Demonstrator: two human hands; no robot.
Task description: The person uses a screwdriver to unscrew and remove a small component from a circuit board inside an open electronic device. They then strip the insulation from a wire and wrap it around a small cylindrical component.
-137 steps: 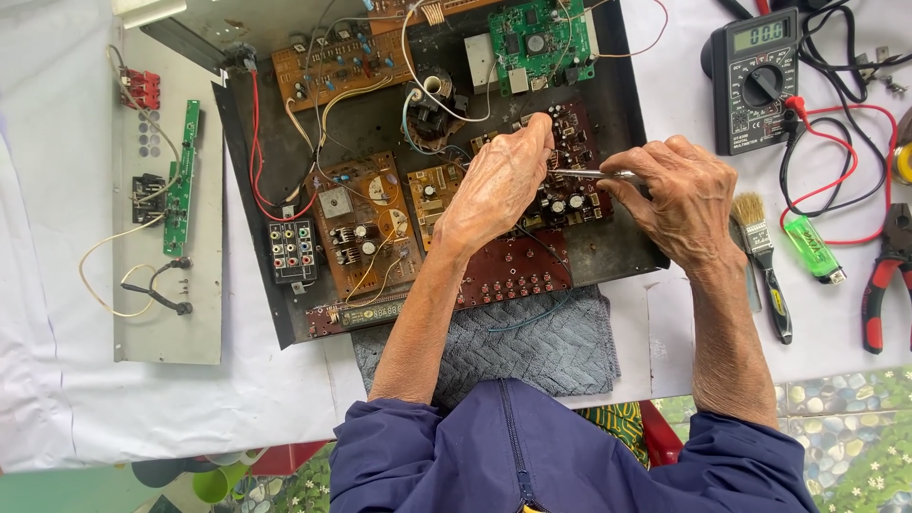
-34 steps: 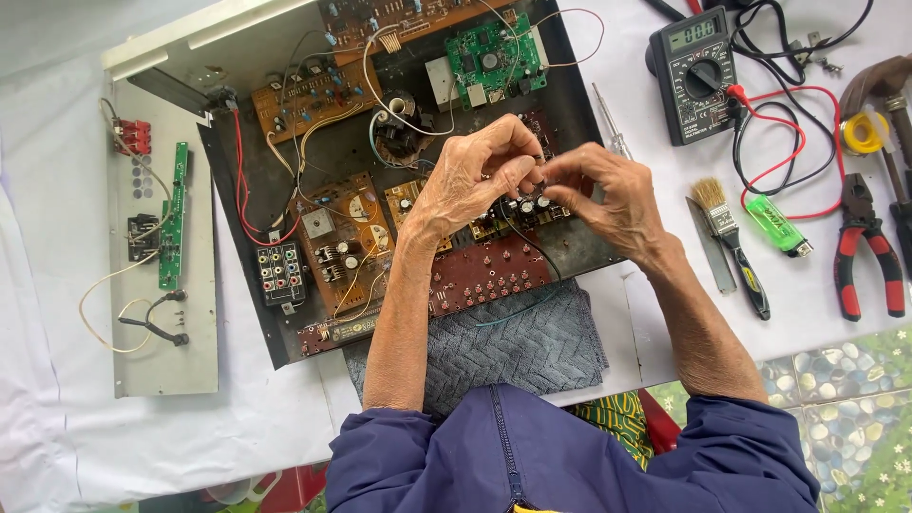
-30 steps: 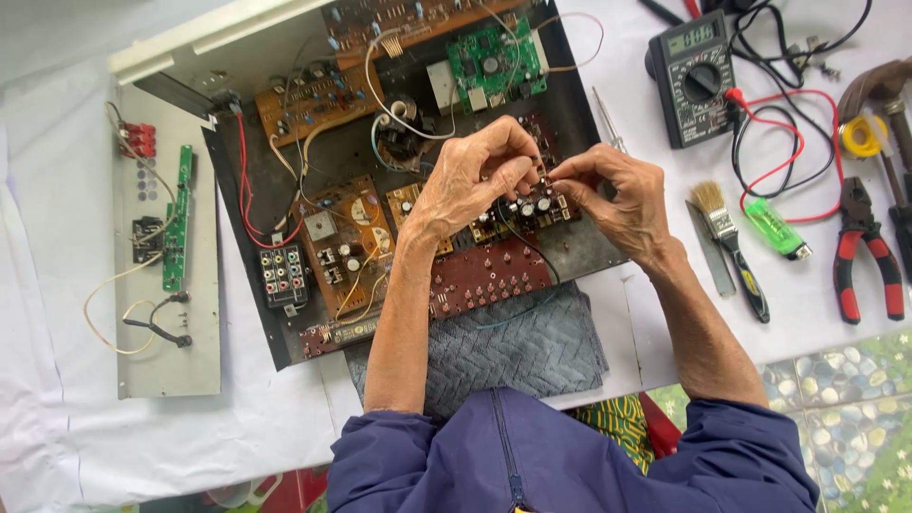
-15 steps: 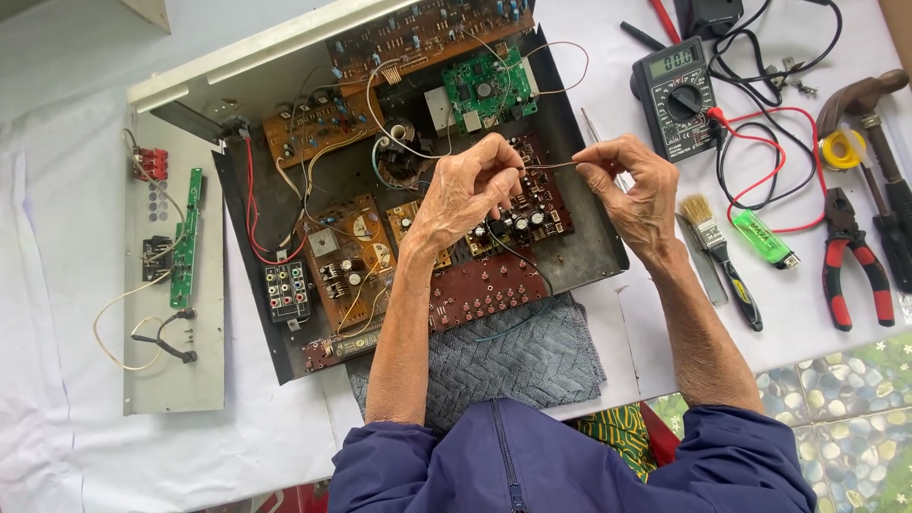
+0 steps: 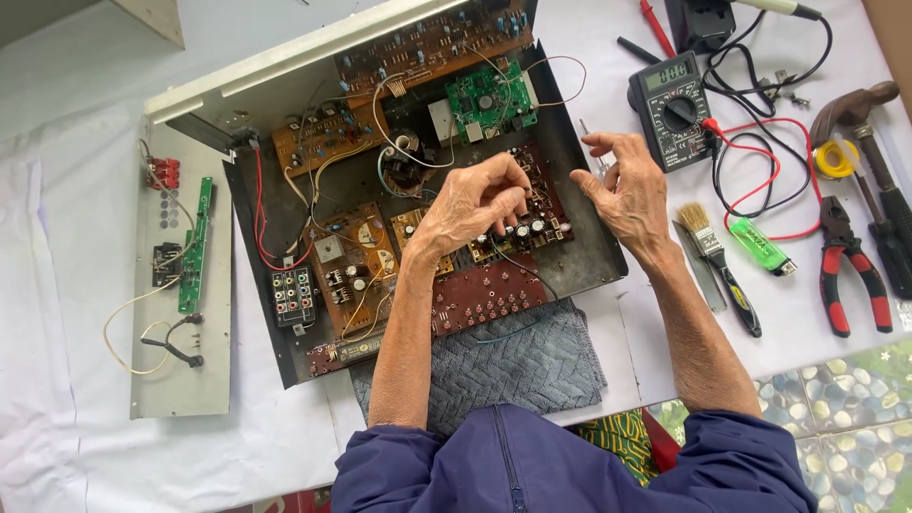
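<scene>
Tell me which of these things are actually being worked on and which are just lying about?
In use:
left hand on the dark circuit board
right hand open beside it
open metal case

Lying about:
meter
brush
pliers
hammer
grey cloth

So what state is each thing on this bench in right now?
Amplifier chassis: open, boards exposed.
Left hand: fingertips down on the brown board.
Right hand: raised, fingers spread, empty.
Multimeter: leads plugged in.
Pliers: lying with the handles apart.
Front panel: detached, wires trailing.

right hand (image 5: 627, 190) lifted off brown board (image 5: 518, 214), open
</scene>
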